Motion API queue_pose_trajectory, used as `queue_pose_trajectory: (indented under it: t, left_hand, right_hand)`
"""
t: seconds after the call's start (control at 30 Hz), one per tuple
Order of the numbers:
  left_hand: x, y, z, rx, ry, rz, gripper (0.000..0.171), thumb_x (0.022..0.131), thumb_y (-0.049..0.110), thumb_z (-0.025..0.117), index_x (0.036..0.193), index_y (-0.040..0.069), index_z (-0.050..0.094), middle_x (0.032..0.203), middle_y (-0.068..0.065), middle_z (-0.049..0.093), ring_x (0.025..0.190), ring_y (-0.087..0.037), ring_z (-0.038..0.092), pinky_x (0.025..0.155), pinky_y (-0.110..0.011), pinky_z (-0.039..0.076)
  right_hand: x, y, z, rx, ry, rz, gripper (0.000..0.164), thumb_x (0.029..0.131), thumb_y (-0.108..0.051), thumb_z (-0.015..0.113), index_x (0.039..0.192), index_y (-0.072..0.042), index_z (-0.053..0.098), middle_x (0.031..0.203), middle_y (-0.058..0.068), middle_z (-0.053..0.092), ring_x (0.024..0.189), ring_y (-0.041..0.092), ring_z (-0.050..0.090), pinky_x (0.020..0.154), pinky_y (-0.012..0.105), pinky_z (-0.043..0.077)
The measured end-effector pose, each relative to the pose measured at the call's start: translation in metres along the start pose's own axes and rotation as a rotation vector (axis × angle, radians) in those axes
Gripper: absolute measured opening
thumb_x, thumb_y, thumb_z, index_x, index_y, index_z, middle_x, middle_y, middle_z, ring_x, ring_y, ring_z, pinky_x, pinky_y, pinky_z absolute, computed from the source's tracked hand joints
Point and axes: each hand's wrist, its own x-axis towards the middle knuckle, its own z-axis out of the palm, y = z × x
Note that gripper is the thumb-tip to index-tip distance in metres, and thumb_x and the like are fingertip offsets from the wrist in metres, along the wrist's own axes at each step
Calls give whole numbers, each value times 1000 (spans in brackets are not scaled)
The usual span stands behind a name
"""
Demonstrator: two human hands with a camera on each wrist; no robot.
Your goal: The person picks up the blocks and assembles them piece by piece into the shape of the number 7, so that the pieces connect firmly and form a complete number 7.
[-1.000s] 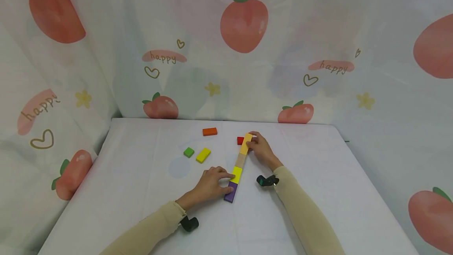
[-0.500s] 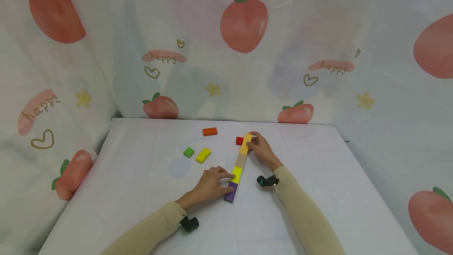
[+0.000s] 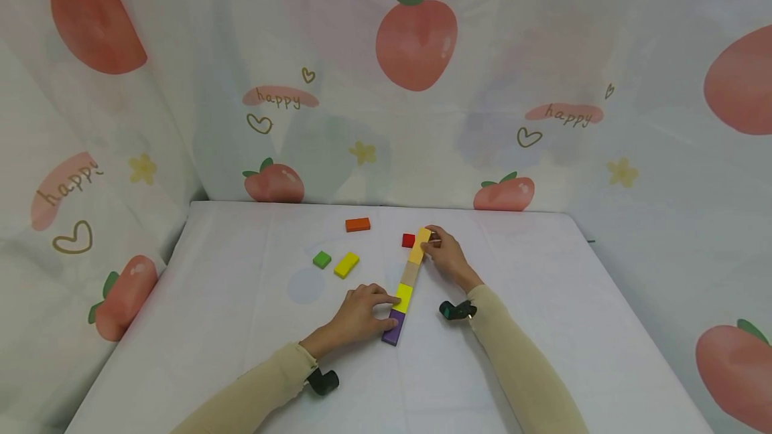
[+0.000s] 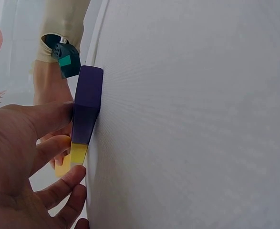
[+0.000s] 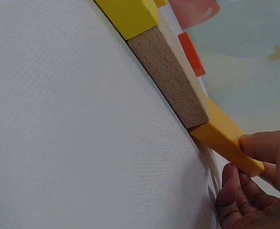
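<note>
A row of flat wooden blocks lies end to end on the white tabletop. Nearest is a purple block, followed by a yellow block, a bare-wood block and a light orange block. My left hand rests along the row's left side, thumb on the purple block, extended index finger on the yellow one. At the far end my right hand pinches the light orange block between thumb and fingers; that end looks slightly raised in the right wrist view. Just behind it a red block is partly hidden.
Left of the row lie a small green block and another yellow block. Farther back is a dark orange block. A fruit-print cloth hangs behind the table.
Both hands stay almost still. The red block and the far end of the light orange block have shifted very slightly.
</note>
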Motion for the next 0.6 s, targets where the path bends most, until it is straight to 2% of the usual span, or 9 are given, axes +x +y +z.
queue_pose_trajectory:
  t: [0.23, 0.6]
  left_hand:
    - [-1, 1, -2, 0, 0, 3, 41, 84, 41, 76, 124, 32, 68, 116, 5, 61, 111, -17, 52, 96, -41, 38]
    - [-2, 2, -2, 3, 2, 4, 40, 84, 40, 76, 123, 32, 69, 117, 5, 61, 112, -18, 51, 98, -43, 38]
  right_hand:
    - [-1, 1, -3, -2, 5, -15, 54, 100, -24, 58, 149, -17, 38, 132, 14, 54, 113, 28, 57, 92, 36, 55]
    - [-4, 2, -5, 6, 1, 7, 54, 99, -23, 58, 149, -17, 39, 132, 15, 55, 113, 27, 57, 93, 36, 53]
